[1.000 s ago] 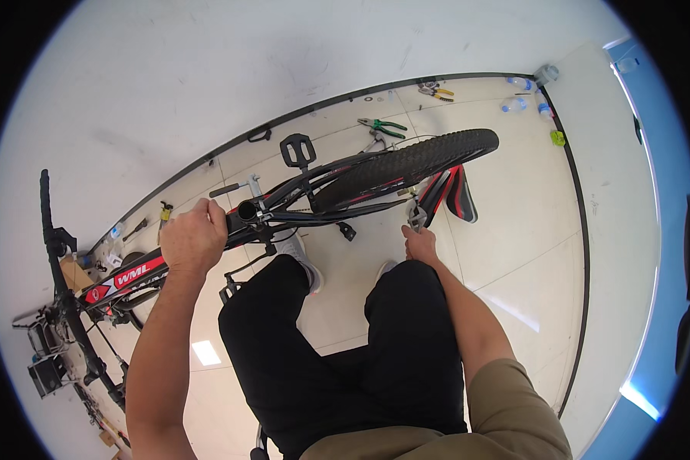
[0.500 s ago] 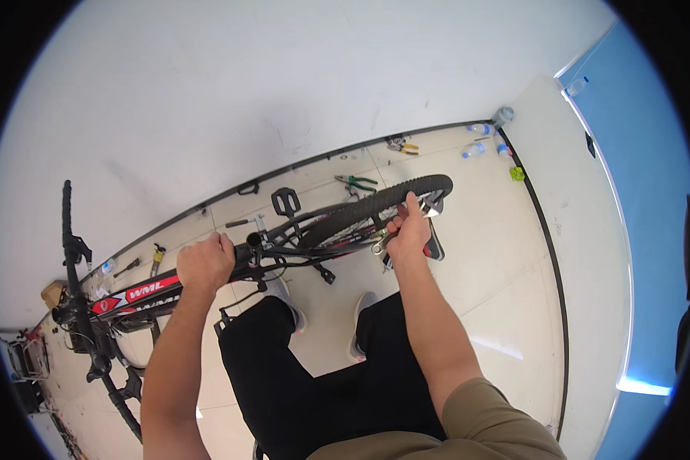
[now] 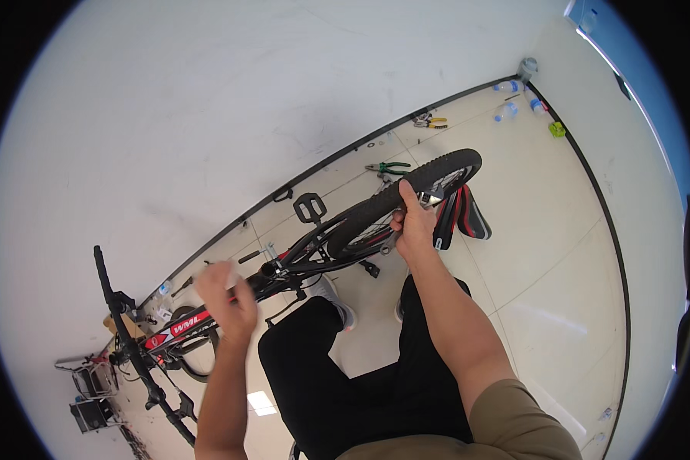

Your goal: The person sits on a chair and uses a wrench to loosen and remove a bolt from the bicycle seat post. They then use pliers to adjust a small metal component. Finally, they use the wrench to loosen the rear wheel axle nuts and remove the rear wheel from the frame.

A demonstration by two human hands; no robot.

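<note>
— Since half a second ago our left hand (image 3: 226, 297) has come off the bike frame (image 3: 299, 264) and now hangs blurred above it, touching nothing; we cannot tell whether its fingers are curled or loose.

— And our right hand (image 3: 412, 226)?

— It stays clenched on the rear tyre (image 3: 395, 201), fingers wrapped over the tread, the thumb toward the wheel's hub.

— Where is the bicycle?

— It lies on the tiled floor (image 3: 544, 253) along the white wall's foot, handlebar (image 3: 126, 337) toward the floor's left end, a pedal (image 3: 309, 207) sticking up. Green-handled pliers (image 3: 387, 167) lie by the wall just past the tyre, and plastic bottles (image 3: 506, 111) stand in the far corner.
</note>
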